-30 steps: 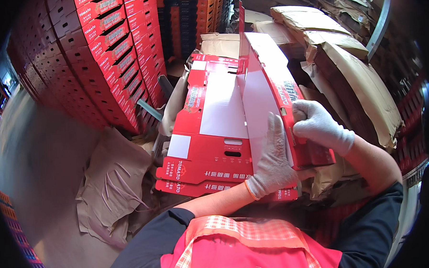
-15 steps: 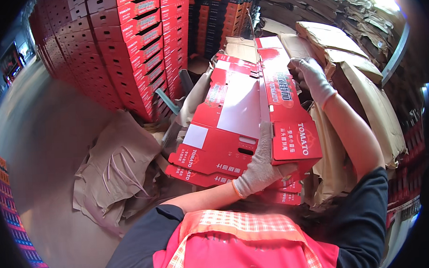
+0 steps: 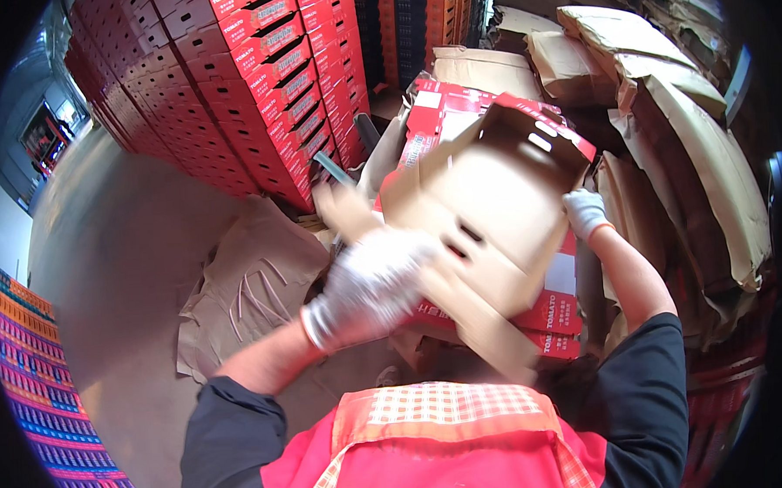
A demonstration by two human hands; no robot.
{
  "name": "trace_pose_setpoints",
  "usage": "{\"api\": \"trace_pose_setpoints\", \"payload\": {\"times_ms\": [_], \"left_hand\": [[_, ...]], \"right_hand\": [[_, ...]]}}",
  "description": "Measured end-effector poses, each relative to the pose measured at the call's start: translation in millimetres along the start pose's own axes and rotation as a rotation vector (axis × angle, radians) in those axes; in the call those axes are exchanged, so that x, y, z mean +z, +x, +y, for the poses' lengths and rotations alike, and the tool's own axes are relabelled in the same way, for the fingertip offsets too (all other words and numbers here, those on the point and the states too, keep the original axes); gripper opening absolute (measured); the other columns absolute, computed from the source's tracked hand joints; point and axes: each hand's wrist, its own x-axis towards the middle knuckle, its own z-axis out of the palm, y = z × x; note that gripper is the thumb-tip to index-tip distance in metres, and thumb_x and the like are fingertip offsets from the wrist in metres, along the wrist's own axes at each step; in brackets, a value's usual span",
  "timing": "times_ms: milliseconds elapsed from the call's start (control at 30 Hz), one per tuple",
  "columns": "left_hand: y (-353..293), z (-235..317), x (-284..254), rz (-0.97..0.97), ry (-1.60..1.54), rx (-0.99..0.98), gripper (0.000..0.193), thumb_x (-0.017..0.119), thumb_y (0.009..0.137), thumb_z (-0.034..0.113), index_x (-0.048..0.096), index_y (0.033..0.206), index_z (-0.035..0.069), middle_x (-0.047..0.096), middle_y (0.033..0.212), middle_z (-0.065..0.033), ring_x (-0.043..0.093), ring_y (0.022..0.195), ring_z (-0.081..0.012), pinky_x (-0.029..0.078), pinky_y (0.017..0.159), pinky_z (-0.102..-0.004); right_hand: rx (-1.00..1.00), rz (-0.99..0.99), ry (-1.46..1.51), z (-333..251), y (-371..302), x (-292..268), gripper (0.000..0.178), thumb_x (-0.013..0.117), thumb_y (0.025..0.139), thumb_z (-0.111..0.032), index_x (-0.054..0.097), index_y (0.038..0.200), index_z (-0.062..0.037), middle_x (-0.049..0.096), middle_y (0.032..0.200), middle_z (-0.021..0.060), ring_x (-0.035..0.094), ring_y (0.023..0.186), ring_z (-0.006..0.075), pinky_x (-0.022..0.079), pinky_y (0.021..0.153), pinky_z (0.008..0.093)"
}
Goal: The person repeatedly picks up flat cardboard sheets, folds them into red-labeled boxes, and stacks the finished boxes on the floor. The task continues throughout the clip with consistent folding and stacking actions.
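A partly folded cardboard box (image 3: 505,217) lies in front of me, its plain brown inside facing up and its far and right walls standing. At its right wall, my right hand (image 3: 587,211) in a white knitted glove grips the edge, fingers closed. My left hand (image 3: 371,275), gloved too, is smeared by motion over the box's left side flap; its fingers cannot be made out. The left and near flaps are blurred and slant outward. Beneath the box rests a pile of flat red printed box blanks (image 3: 560,282).
Tall stacks of red boxes (image 3: 270,66) rise at the far left. Brown paper-wrapped bundles (image 3: 701,161) lie to the right. Crumpled brown paper (image 3: 244,276) with thin strips sits on the floor at left. Colourful stacked boxes (image 3: 57,398) line the left rim.
The red box has turned from printed side up to brown inside up, and its walls have spread. My left hand has swung left; my right hand has come down along the right side.
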Motion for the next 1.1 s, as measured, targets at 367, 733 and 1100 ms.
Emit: {"api": "trace_pose_setpoints", "payload": {"times_ms": [367,733,1100], "left_hand": [[16.7,-169.5,59.8,-0.721,0.691,0.591,0.058,0.065,0.08,0.028,0.054,0.136,0.018,0.051,0.142,-0.0038,0.039,0.138,-0.0222,0.031,0.111,-0.0538],[78.8,-57.8,56.5,-0.333,0.292,0.11,0.038,0.072,0.084,0.047,0.067,0.081,0.009,0.065,0.068,-0.0127,0.065,0.067,-0.033,0.049,0.061,-0.042],[14.6,-37.5,-1.5,-1.553,-0.556,-0.239,0.043,0.062,0.086,0.016,0.061,0.129,0.012,0.07,0.1,-0.0164,0.067,0.095,-0.0268,0.05,0.084,-0.0363]], "right_hand": [[-0.631,0.065,0.431,-55.9,-172.9,-31.6,0.076,0.086,0.062,-0.036,0.055,0.128,-0.0139,0.061,0.121,0.0097,0.061,0.106,0.031,0.051,0.087,0.042],[-0.071,0.65,0.873,-3.1,-160.6,-52.6,0.025,0.081,0.079,-0.02,0.064,0.09,-0.0055,0.068,0.079,0.0126,0.07,0.07,0.0266,0.054,0.061,0.0326],[-0.485,-0.914,0.88,-20.3,-227.3,-78.0,0.069,0.071,0.084,-0.046,0.051,0.136,-0.0057,0.064,0.125,0.0184,0.06,0.116,0.0353,0.048,0.098,0.0393]]}}
